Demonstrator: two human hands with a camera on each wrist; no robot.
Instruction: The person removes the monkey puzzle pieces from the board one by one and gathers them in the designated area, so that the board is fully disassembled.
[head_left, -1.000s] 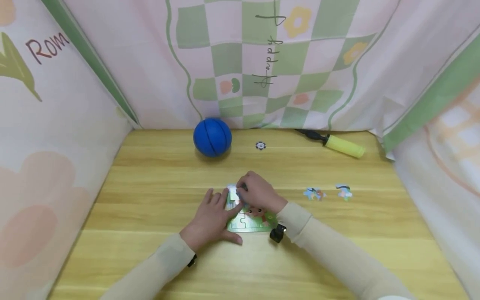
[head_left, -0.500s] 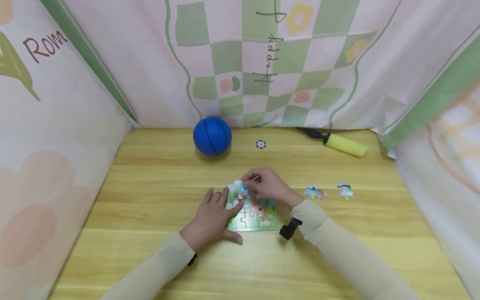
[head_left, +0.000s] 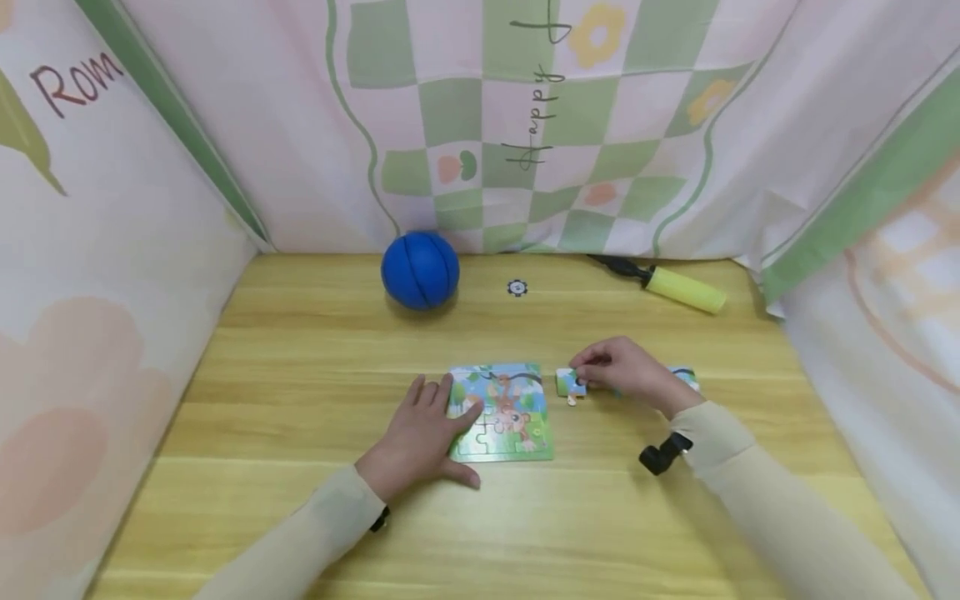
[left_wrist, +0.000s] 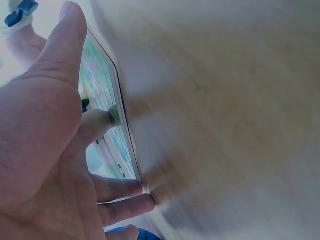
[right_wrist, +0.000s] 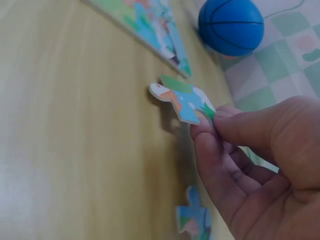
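Observation:
In the head view, a jigsaw puzzle board with a monkey picture lies on the table. My left hand is spread at its left edge, the index finger reaching onto the board and the thumb stretched out below. My right hand pinches a blue and green puzzle piece between thumb and fingertips, just right of the board. Seen from the right wrist, the puzzle piece is held above the tabletop. Another puzzle piece lies partly hidden behind the right hand. A loose piece shows beneath that hand.
A blue ball sits at the back of the table, near the curtain. Right of it lies a small round black-and-white chip. A yellow hand pump with a black end rests at the back right.
My right hand has moved right, from over the board's upper part to the table beside it, with the puzzle piece in its fingers. My left hand has stayed at the board's left edge.

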